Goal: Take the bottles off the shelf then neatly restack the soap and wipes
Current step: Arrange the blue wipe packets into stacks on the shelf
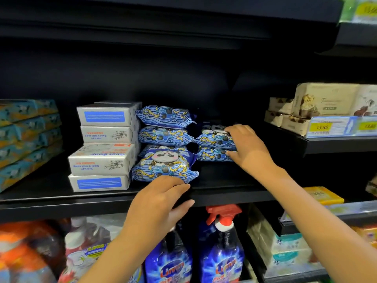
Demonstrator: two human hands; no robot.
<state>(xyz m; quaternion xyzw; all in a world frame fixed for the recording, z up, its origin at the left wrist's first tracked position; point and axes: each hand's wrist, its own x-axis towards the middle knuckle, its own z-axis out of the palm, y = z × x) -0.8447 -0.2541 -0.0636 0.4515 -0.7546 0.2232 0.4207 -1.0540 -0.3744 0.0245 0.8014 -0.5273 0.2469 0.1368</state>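
A shop; price tags (322,127) front stocked shelves (224,196).

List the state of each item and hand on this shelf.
soap boxes: stacked four high, uneven.
left wipes stack: stacked, front pack tilted up.
right wipes stack: two high, gripped.
right hand: grips right wipes stack.
left hand: rests on shelf edge.
spray bottles: upright.

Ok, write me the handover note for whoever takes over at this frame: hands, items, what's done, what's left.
Left hand rests open on the shelf lip, fingertips by the front wipes pack.
Right hand grips the right wipes stack, two packs high.
Soap boxes stand stacked left of the wipes, unevenly.
Done: no bottles show on this shelf.
Left: seat the tilted front wipes pack, then square the soap boxes and the wipes.
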